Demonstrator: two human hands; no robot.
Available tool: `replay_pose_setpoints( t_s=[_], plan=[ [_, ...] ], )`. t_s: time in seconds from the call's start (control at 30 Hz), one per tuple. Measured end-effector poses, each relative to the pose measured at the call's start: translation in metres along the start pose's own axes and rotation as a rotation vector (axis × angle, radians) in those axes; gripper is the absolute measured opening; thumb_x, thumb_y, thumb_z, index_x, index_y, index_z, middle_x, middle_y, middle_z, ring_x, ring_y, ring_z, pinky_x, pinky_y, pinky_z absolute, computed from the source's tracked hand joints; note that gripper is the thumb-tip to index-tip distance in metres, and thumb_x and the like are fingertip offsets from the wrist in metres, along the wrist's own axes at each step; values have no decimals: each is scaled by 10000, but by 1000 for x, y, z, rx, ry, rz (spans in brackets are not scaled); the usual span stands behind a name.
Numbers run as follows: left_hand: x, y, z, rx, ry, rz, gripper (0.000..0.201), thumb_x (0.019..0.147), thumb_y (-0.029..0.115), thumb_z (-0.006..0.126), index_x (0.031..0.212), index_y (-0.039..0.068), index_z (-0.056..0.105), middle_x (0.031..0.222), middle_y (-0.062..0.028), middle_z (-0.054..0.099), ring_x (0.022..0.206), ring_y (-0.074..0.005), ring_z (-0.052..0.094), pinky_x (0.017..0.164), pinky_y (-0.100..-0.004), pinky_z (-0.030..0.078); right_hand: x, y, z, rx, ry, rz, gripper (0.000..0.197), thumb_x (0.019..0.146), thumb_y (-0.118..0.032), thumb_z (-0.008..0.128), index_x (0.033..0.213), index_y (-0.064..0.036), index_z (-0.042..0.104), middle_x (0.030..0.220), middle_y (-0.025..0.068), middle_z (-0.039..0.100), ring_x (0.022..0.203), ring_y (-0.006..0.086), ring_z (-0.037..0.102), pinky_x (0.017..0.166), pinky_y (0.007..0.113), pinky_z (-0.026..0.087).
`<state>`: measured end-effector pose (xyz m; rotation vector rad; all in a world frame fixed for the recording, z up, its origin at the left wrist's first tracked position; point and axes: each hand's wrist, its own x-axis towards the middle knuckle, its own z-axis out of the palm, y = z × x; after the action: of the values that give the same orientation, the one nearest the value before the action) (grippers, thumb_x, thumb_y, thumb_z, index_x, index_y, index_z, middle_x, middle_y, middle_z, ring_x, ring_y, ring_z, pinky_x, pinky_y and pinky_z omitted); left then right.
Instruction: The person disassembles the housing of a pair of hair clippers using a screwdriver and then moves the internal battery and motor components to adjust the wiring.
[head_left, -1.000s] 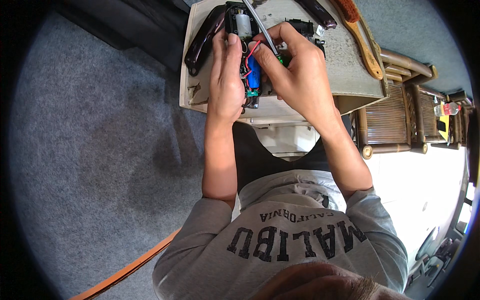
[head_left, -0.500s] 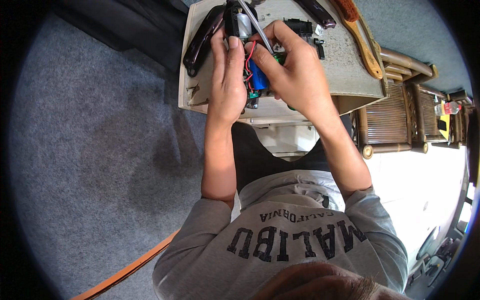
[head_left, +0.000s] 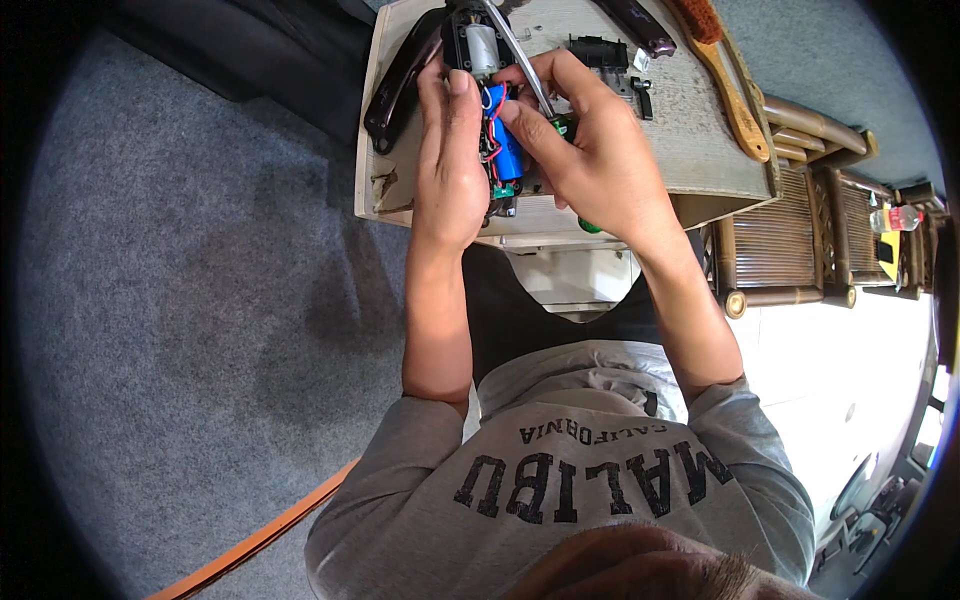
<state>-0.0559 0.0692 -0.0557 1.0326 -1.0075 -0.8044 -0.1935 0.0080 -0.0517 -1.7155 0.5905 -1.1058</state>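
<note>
An opened black device that looks like a hair clipper lies lengthwise in my left hand [head_left: 455, 185], whose fingers close along its left side. Inside it show a silver motor [head_left: 482, 46], a blue cylindrical battery [head_left: 508, 150], thin red wires [head_left: 495, 130] and a green circuit board [head_left: 507, 191]. My right hand [head_left: 605, 150] grips a screwdriver [head_left: 520, 60] with a green handle, mostly hidden in the palm. Its metal shaft slants up and left over the motor; the tip is hard to make out. My right thumb and forefinger reach the wires at the battery's upper end.
The work surface is a pale wooden box top [head_left: 690, 150]. A dark glossy curved casing [head_left: 405, 85] lies left, another [head_left: 637, 25] at the back. Black plastic parts [head_left: 600, 52] and a wooden-handled brush [head_left: 735, 95] lie right. Bamboo furniture [head_left: 770, 230] stands beyond.
My right thumb and forefinger have shifted slightly, uncovering more of the blue battery and its upper end. The clipper body has tilted a little, and the motor shows more fully.
</note>
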Motion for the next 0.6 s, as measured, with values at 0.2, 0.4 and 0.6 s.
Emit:
replay_pose_setpoints(
  t_s=[0.2, 0.4, 0.6],
  plan=[
    [0, 5, 4, -58, 22, -14, 417, 1181, 362, 367, 1418, 52, 514, 1210, -82, 666, 1073, -143, 689, 922, -310, 588, 2, -3, -2, 4, -32, 72, 302, 927, -160, 771, 1167, -10, 666, 869, 174, 723, 683, 217, 684, 658, 353, 526],
    [1, 7, 1, -86, 17, -59, 349, 1180, 408, 368, 1256, 95, 504, 972, -31, 660, 797, -62, 640, 695, -227, 550, -1, -7, -18, 124, -233, 68, 512, 878, -134, 806, 1329, -6, 601, 933, 68, 677, 764, 129, 605, 697, 307, 513],
    [-1, 7, -5, -192, -4, -132, 450, 1163, 434, 420, 1280, 58, 637, 938, -54, 693, 735, -111, 651, 664, -261, 561, 0, -9, -26, 126, -366, 72, 632, 836, -82, 834, 1387, 26, 544, 961, 60, 655, 857, 138, 621, 770, 306, 523]
  ],
)
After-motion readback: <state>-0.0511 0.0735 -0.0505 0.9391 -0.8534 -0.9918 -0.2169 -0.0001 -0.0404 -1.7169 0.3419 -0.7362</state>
